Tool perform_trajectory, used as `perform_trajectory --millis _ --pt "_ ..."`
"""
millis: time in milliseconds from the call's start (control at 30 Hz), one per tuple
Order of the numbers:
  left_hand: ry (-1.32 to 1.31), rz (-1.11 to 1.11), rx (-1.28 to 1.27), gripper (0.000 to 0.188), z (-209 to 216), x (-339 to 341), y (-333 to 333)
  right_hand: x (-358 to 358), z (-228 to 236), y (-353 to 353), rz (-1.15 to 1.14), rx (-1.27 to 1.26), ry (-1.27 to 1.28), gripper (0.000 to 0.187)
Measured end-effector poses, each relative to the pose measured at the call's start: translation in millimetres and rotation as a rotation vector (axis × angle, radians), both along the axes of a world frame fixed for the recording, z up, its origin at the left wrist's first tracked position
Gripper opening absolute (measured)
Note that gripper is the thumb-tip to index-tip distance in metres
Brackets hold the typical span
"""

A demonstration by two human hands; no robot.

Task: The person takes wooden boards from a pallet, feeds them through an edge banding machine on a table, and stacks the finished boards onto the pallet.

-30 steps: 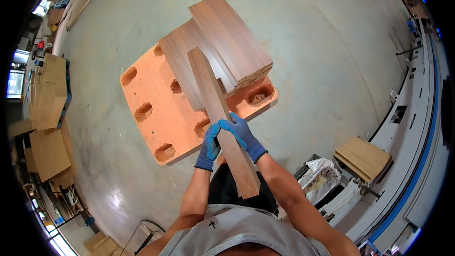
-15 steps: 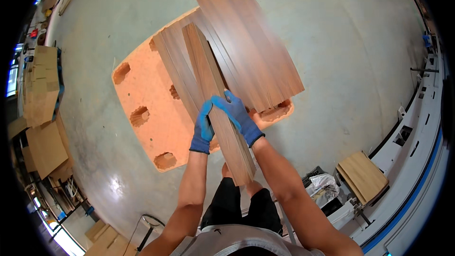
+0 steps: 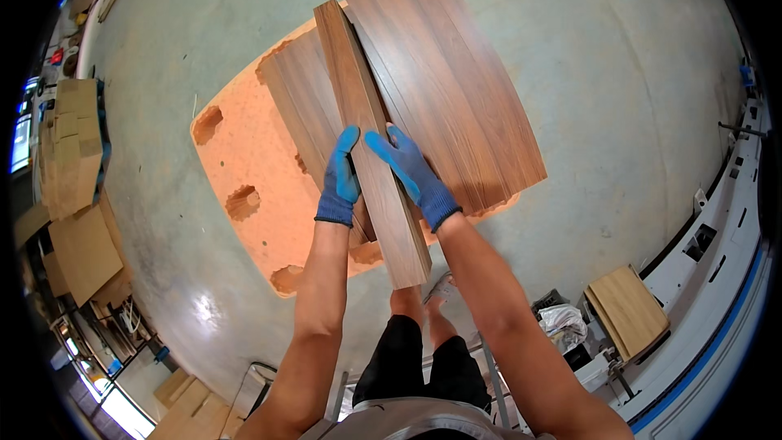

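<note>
A long bundle of narrow brown wood-grain planks (image 3: 371, 171) lies between my two gloved hands, pointing away from me. My left hand (image 3: 338, 175), in a blue glove, is closed on its left side. My right hand (image 3: 414, 173), gloved alike, grips the right side, its thumb on the top face. Some fingertips are hidden beneath or behind the wood. To the right of the bundle rests a wide stack of brown wood-grain boards (image 3: 448, 73). Lower boards (image 3: 301, 85) show on the left. All this is over an orange pallet (image 3: 269, 151) with scalloped holes.
Smooth grey floor (image 3: 595, 106) surrounds the pallet. Cardboard sheets (image 3: 77, 155) stand along the left side. At lower right are a pile of light wood-coloured panels (image 3: 627, 310), a crumpled plastic bag (image 3: 562, 324) and a long white machine frame (image 3: 709, 277).
The plank bundle and both hands have moved forward, away from me, beside the wide stack. My hands have spread slightly apart along its sides. The view has shifted a little.
</note>
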State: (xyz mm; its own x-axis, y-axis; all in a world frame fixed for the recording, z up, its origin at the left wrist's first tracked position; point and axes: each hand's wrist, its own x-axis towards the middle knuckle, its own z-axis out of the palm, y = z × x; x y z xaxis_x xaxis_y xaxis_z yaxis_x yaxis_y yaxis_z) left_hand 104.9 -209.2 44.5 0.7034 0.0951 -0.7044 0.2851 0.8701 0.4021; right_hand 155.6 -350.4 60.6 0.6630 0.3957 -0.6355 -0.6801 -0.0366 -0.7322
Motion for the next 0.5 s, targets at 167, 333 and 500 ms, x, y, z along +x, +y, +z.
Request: perform_trajectory --millis 167,333,500 --pt "0.0 0.015 0.011 0.041 -6 19 6 -51 12 -41 0.02 -0.032 0.03 0.092" --pt "-0.006 -0.017 0.032 0.044 -30 34 16 -91 11 -71 0.06 -0.054 0.005 0.083" --pt "-0.016 -0.029 0.088 0.044 -48 39 22 -89 1 -71 -0.011 -0.028 0.017 0.076"
